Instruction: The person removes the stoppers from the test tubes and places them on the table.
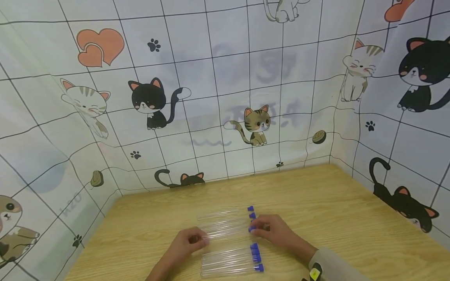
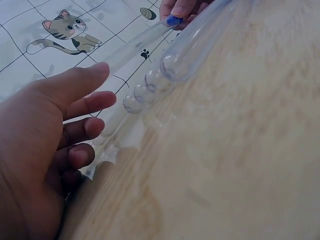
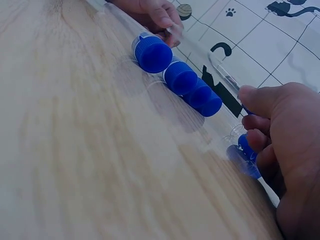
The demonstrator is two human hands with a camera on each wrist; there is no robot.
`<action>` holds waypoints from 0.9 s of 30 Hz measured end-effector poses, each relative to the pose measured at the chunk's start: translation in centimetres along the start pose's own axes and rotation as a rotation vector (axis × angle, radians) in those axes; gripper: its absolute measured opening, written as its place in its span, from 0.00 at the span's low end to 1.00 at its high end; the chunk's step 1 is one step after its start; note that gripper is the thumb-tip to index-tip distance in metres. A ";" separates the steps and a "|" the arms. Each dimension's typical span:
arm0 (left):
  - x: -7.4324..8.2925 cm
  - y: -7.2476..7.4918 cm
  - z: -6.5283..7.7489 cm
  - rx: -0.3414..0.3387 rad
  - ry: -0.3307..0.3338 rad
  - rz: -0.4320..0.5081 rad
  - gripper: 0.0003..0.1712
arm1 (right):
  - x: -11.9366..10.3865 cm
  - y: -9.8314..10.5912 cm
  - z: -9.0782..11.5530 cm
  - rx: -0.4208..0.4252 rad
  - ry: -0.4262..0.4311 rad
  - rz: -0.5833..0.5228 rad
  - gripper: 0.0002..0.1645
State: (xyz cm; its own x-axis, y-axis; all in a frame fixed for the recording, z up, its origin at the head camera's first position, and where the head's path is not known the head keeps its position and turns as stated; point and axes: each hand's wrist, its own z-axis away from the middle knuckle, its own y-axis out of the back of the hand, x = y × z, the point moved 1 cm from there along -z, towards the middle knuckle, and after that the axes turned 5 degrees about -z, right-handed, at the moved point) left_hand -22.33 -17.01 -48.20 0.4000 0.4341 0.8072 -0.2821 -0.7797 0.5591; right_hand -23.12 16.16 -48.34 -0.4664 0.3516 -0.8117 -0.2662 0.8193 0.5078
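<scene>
A clear test tube (image 2: 137, 46) with a blue cap (image 1: 252, 229) is held between both hands, slightly above the table. My left hand (image 1: 186, 244) pinches its rounded end between thumb and fingers. At the other end, my right hand (image 1: 275, 231) grips the tube by its blue cap, which the fingers mostly hide in the right wrist view. Nearer me lies a row of clear test tubes (image 1: 226, 259), side by side, their blue caps (image 3: 154, 54) pointing right. More clear tubes (image 1: 219, 213) with blue caps (image 1: 250, 208) lie beyond the hands.
The tubes lie on a wood-grain table (image 1: 299, 195). A white sheet with cat prints and a grid (image 1: 197, 78) walls the table in at the back and both sides. A watch (image 1: 315, 271) sits at the right wrist, by a light sleeve (image 1: 334, 265).
</scene>
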 end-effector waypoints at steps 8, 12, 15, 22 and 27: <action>-0.1 0.1 -0.2 -0.020 0.039 0.057 0.12 | 0.1 0.1 0.1 0.004 -0.028 -0.018 0.11; -0.2 0.1 -0.2 0.001 0.044 0.056 0.13 | 0.0 0.1 0.1 0.005 -0.017 -0.017 0.13; -0.2 0.0 -0.2 0.030 0.045 0.046 0.13 | -0.2 0.1 0.1 0.007 0.007 -0.020 0.14; 0.3 -0.3 -0.2 0.120 0.042 0.032 0.12 | -0.4 0.2 0.2 0.035 -0.017 -0.096 0.14; 2.1 -0.3 0.1 0.150 0.049 0.033 0.11 | -0.5 0.1 0.1 0.057 -0.049 -0.162 0.16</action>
State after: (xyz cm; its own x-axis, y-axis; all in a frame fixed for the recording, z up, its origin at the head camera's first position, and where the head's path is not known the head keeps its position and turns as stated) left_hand -21.33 -15.89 -46.73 0.3488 0.4253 0.8351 -0.1594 -0.8512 0.5001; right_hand -22.84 16.15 -47.93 -0.3795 0.2335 -0.8952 -0.2857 0.8907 0.3535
